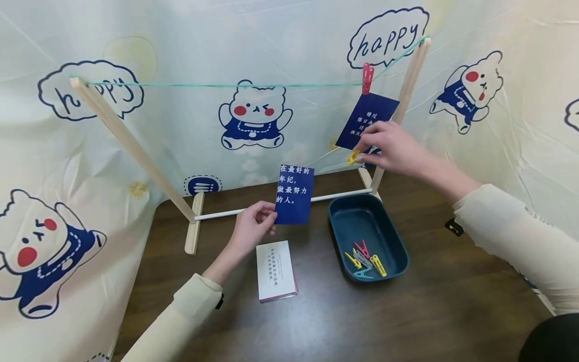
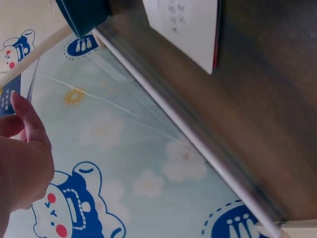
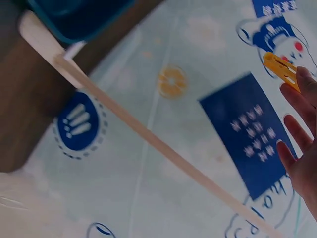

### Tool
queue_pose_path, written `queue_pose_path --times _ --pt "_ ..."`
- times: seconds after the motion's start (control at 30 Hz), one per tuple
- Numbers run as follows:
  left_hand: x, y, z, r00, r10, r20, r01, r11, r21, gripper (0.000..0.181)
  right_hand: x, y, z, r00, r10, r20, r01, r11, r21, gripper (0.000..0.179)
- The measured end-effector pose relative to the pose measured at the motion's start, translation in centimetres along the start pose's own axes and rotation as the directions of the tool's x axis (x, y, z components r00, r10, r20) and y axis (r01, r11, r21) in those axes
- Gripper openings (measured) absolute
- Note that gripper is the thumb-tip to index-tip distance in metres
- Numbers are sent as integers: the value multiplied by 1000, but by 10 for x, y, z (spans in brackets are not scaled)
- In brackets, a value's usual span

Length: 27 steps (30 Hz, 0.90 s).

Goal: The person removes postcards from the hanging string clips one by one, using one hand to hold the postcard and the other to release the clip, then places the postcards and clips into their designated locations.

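Observation:
My left hand pinches a dark blue card with white writing by its lower left edge, holding it up above the table. In my right hand a yellow clothespin is pinched between thumb and fingers; the right wrist view shows this clothespin too. Just behind that hand another blue card hangs from a green string, clipped by a red clothespin. The hand covers part of the hanging card's lower right side.
The string spans two wooden posts joined by a white rod. A dark teal tray holds several clothespins on the brown table. A stack of white cards lies left of the tray. A patterned curtain hangs behind.

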<state>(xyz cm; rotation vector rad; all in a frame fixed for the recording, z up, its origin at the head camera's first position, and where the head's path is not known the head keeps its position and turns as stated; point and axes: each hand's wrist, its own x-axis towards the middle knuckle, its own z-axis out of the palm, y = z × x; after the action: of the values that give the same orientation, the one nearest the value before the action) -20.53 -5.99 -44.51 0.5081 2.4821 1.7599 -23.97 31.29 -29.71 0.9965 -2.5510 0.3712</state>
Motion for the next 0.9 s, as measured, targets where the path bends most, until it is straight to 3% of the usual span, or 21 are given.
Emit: queue_pose_path --times 0.23,0.4,0.7,0.9 --pt "-18 -11 -3 993 -108 47 107 994 9 13 -26 0 29 994 30 107 -34 999 40 21" --pt "-28 -20 -7 975 -191 111 188 981 41 9 -44 0 50 975 77 207 -89 995 50 19" --pt "-37 -42 -18 902 -351 251 336 936 102 10 -72 -3 82 916 143 374 -178 982 63 22" --pt "-44 -53 -30 858 -379 347 370 924 94 13 -85 0 98 844 179 505 -251 965 78 18"
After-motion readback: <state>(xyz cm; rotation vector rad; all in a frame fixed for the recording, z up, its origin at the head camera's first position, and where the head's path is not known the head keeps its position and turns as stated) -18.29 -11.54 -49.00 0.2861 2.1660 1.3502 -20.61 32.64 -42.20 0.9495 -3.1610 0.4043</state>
